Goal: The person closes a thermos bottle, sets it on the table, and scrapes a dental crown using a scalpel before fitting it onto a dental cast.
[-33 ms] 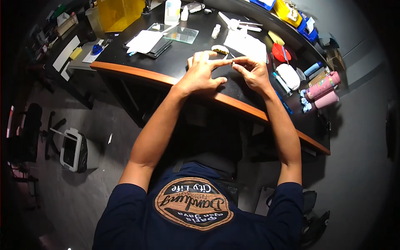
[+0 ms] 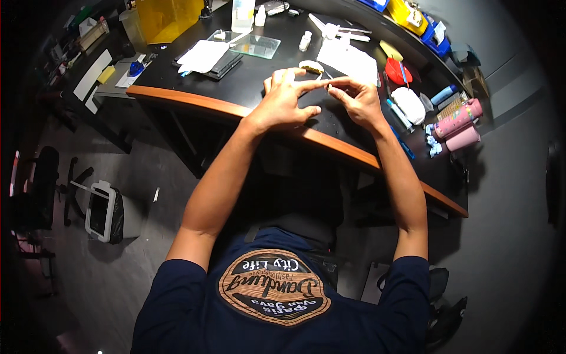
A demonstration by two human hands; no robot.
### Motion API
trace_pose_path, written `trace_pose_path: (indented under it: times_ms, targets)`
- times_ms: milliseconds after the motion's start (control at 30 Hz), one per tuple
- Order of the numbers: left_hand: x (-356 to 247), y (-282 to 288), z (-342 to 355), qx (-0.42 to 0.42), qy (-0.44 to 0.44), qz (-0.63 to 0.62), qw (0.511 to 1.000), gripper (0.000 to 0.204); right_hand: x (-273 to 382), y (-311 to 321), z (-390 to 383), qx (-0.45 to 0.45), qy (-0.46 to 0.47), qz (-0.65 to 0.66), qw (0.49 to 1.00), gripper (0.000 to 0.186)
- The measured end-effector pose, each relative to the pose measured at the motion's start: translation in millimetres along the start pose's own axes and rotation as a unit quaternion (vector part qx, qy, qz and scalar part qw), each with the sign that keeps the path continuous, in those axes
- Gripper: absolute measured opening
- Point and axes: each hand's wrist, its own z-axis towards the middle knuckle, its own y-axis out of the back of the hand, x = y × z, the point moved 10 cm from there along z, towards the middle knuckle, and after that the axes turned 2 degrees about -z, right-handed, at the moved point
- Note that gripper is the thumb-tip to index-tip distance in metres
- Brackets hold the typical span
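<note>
On the black worktop (image 2: 259, 82), a white bottle (image 2: 243, 15) stands at 11 o'clock, a yellow box (image 2: 171, 17) at 10 o'clock, and two pink cylinders (image 2: 458, 127) at 3 o'clock. At centre, the right hand (image 2: 359, 103) pinches a tiny pale part (image 2: 329, 88), too small to make out. The left hand (image 2: 286, 100) has its fingers spread, forefinger reaching to the part.

— Looks like a small repair or hobby workshop, not a home.

— Why so?

— Curved black work surface (image 2: 253, 82) with an orange wooden edge, crowded with small white plastic bottles (image 2: 243, 15), a clear glass plate (image 2: 254, 45), a red round dish (image 2: 397, 73) and white cloths (image 2: 348, 60).

— Anything else?

— Blue and yellow parts bins (image 2: 407, 13) along the back, a yellow translucent box (image 2: 170, 19), bare grey floor (image 2: 147, 236) with a black office chair (image 2: 41, 189) off to the left.
</note>
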Motion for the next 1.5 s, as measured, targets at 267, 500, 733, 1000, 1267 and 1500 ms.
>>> trace_pose_path:
  times_ms: [267,500,733,1000,1267,1500]
  targets:
    - [0.4,-8.2,-0.6,0.046,-0.023,0.002,0.999,0.068,-13.1,1.4,2.4,-0.001,-0.006,0.006,1.000,0.020]
    - [-0.3,-9.5,-0.3,0.048,-0.024,0.003,0.999,0.065,-7.5,0.9,-0.7,0.012,-0.021,-0.034,0.999,0.018]
    - [-0.6,-5.5,-0.7,0.035,-0.034,-0.008,0.999,0.060,-6.9,0.4,-0.8,0.010,-0.029,-0.038,0.999,0.021]
    - [2.5,-4.4,-3.0,0.032,-0.023,-0.012,0.999,0.051,-9.0,3.4,-1.6,-0.008,-0.018,-0.048,0.999,0.021]
    - [1.9,-2.5,1.7,0.015,-0.030,-0.006,0.999,0.049,-7.4,5.7,1.2,-0.005,-0.016,-0.042,0.999,0.020]
    - [-1.4,5.7,1.5,-0.020,-0.041,-0.027,0.999,0.042,-5.8,3.3,1.4,-0.001,-0.011,-0.074,0.997,0.017]
